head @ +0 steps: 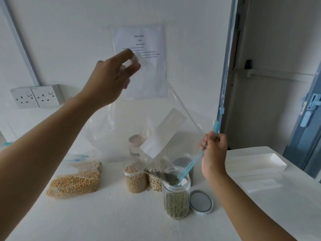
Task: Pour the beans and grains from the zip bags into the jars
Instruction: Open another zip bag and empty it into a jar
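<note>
A large clear zip bag [147, 108] hangs upside down over the table. My left hand [111, 77] pinches its bottom corner high up near the wall. Lower down, my right hand [214, 153] grips the blue zip strip at the mouth. Small green grains [161, 175] slide from the mouth into an open glass jar [176, 200], which is partly filled with the same grains. Behind it stand a jar of round beige beans [135, 181], a jar of pale grains [155, 183] and a dark-filled jar [182, 162]. A taller, seemingly empty jar [135, 146] shows through the bag.
A zip bag of yellow corn kernels [76, 181] lies on the white table at the left. A grey jar lid [201, 202] rests right of the open jar. A white tray [255, 162] sits at the right. A double socket [35, 96] and a paper sheet [149, 42] are on the wall.
</note>
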Action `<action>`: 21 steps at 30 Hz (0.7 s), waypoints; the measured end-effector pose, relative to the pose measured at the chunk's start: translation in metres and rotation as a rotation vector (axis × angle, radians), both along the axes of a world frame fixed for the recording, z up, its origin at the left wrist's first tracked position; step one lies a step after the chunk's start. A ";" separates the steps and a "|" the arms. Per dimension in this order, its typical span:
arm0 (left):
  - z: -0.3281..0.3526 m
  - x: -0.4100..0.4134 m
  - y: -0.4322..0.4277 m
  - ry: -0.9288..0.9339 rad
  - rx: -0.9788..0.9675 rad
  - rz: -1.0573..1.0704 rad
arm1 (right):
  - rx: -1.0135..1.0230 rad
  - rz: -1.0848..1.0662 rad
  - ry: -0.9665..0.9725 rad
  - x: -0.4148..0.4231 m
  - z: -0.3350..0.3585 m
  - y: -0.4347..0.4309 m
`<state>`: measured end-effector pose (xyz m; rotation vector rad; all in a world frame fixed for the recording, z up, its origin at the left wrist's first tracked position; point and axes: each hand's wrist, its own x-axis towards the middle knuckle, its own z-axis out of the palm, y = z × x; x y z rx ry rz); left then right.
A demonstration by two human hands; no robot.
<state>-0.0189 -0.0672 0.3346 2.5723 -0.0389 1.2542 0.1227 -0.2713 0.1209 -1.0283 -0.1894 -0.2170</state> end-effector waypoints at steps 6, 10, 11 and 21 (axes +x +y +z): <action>0.009 0.010 -0.006 0.015 0.055 -0.061 | 0.017 -0.006 0.022 0.005 -0.001 -0.002; 0.009 0.015 -0.009 0.055 0.064 -0.059 | 0.025 -0.016 0.045 0.006 -0.004 -0.003; 0.009 0.016 -0.009 0.055 0.063 -0.059 | 0.029 -0.015 0.045 0.006 -0.003 -0.003; 0.012 0.014 -0.007 0.016 0.074 -0.086 | 0.015 -0.020 0.021 0.002 0.002 0.001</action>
